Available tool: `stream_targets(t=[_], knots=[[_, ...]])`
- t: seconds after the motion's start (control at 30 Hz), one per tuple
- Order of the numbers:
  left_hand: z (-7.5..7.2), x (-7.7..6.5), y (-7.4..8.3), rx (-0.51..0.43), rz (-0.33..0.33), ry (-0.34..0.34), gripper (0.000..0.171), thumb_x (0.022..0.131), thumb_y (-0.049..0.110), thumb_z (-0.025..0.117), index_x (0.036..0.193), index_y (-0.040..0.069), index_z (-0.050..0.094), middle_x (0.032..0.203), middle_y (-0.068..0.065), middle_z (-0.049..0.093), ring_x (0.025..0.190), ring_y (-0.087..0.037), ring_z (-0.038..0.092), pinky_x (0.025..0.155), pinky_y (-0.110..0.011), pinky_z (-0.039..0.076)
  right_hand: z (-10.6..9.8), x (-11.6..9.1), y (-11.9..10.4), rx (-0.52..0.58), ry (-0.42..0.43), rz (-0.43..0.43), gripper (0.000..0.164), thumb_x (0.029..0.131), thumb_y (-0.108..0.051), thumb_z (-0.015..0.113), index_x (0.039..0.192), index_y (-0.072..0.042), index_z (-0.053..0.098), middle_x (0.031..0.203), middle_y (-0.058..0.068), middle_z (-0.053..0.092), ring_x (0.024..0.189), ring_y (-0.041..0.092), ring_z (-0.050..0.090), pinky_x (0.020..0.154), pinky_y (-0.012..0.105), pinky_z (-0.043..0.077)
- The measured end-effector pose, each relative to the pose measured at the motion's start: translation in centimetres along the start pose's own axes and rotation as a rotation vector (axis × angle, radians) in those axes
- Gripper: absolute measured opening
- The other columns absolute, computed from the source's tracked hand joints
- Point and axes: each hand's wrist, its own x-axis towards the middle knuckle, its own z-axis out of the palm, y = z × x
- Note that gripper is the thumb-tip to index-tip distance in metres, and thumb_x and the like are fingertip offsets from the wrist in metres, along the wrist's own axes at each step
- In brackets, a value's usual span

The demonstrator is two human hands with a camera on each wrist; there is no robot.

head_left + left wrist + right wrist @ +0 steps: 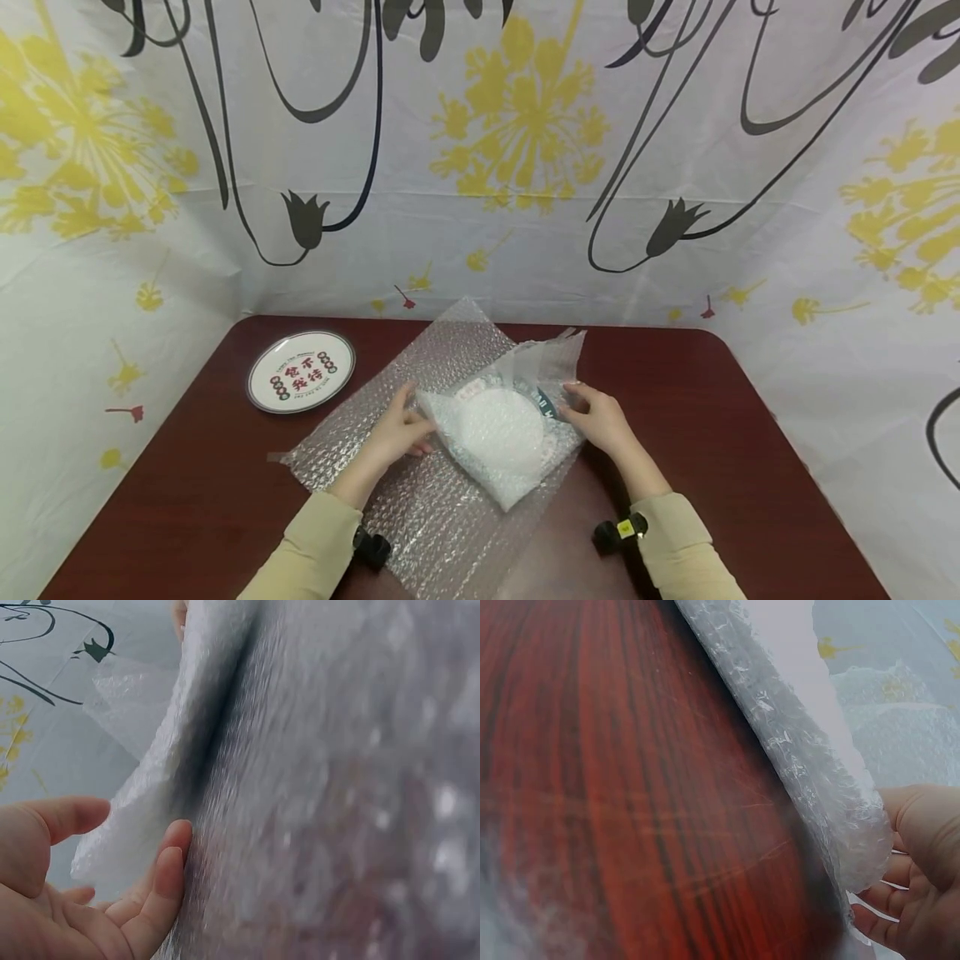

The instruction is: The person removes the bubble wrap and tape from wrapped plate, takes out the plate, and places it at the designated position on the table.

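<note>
A round plate wrapped in bubble wrap lies on a larger bubble wrap sheet; a dark teal band with lettering shows through near its right side. My left hand is at the bundle's left edge. In the left wrist view, the thumb and fingers of that left hand are spread apart around the wrap's edge, with fingertips against it. At the right edge my right hand pinches the wrap. The right wrist view shows the wrap's border between the thumb and fingers of this hand.
A white plate with red characters and a dark rim rests at the table's back left. The dark red-brown table meets a patterned cloth behind. The sheet extends under the bundle toward the front edge.
</note>
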Motion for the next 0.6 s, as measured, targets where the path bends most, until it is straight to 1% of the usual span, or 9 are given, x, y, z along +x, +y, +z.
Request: stream_targets(t=[0.07, 0.2, 0.3, 0.37, 0.43, 0.53, 0.6], knots=[[-0.2, 0.1, 0.0, 0.011, 0.005, 0.001, 0.081, 0.088, 0.007, 0.063, 0.152, 0.005, 0.014, 0.086, -0.016, 0.063, 0.061, -0.024, 0.065, 0.058, -0.036, 0.057, 0.0, 0.0, 0.0, 0.002, -0.004, -0.003, 0.049, 0.087, -0.021, 0.070, 0.131, -0.001, 0.057, 0.134, 0.025, 0.050, 0.122, 0.041, 0.047, 0.093, 0.055, 0.044], [-0.6, 0.3, 0.1, 0.049, 0.009, 0.001, 0.065, 0.092, 0.014, 0.060, 0.148, 0.005, 0.029, 0.093, -0.016, 0.063, 0.062, -0.024, 0.065, 0.059, -0.036, 0.057, -0.1, -0.2, 0.2, 0.013, -0.011, -0.007, 0.048, 0.087, -0.020, 0.070, 0.130, -0.002, 0.058, 0.136, 0.026, 0.048, 0.126, 0.042, 0.043, 0.095, 0.056, 0.043], [-0.9, 0.4, 0.0, 0.059, 0.009, 0.009, 0.054, 0.095, 0.020, 0.058, 0.144, 0.007, 0.039, 0.099, -0.017, 0.062, 0.063, -0.025, 0.065, 0.059, -0.036, 0.057, -0.2, -0.3, 0.2, 0.024, -0.015, -0.015, 0.049, 0.087, -0.020, 0.071, 0.130, -0.003, 0.058, 0.137, 0.027, 0.046, 0.124, 0.041, 0.045, 0.090, 0.054, 0.046], [-1.1, 0.4, 0.1, 0.059, 0.011, 0.020, 0.048, 0.096, 0.022, 0.057, 0.140, 0.008, 0.045, 0.102, -0.017, 0.062, 0.065, -0.026, 0.065, 0.059, -0.036, 0.057, -0.3, -0.4, 0.2, 0.026, -0.016, -0.023, 0.049, 0.086, -0.020, 0.072, 0.130, -0.004, 0.058, 0.137, 0.026, 0.047, 0.119, 0.039, 0.051, 0.086, 0.051, 0.049], [-1.3, 0.4, 0.1, 0.058, 0.018, 0.025, 0.045, 0.096, 0.023, 0.057, 0.137, 0.008, 0.048, 0.103, -0.017, 0.062, 0.066, -0.026, 0.065, 0.059, -0.036, 0.057, -0.4, -0.5, 0.3, 0.024, -0.018, -0.031, 0.049, 0.086, -0.020, 0.072, 0.130, -0.004, 0.059, 0.133, 0.024, 0.051, 0.111, 0.036, 0.056, 0.080, 0.047, 0.051], [-1.5, 0.5, 0.1, 0.067, 0.038, 0.028, 0.041, 0.096, 0.024, 0.057, 0.134, 0.008, 0.051, 0.103, -0.015, 0.063, 0.068, -0.026, 0.066, 0.060, -0.037, 0.057, -0.4, -0.6, 0.4, 0.013, -0.023, -0.036, 0.048, 0.087, -0.022, 0.072, 0.129, -0.004, 0.059, 0.121, 0.019, 0.061, 0.099, 0.030, 0.061, 0.076, 0.043, 0.053], [-1.6, 0.5, 0.1, 0.076, 0.057, 0.022, 0.041, 0.096, 0.024, 0.057, 0.133, 0.008, 0.052, 0.103, -0.014, 0.064, 0.069, -0.026, 0.066, 0.061, -0.037, 0.057, -0.4, -0.6, 0.4, 0.011, -0.027, -0.033, 0.047, 0.087, -0.022, 0.071, 0.129, -0.004, 0.060, 0.113, 0.015, 0.064, 0.097, 0.029, 0.062, 0.075, 0.042, 0.053]])
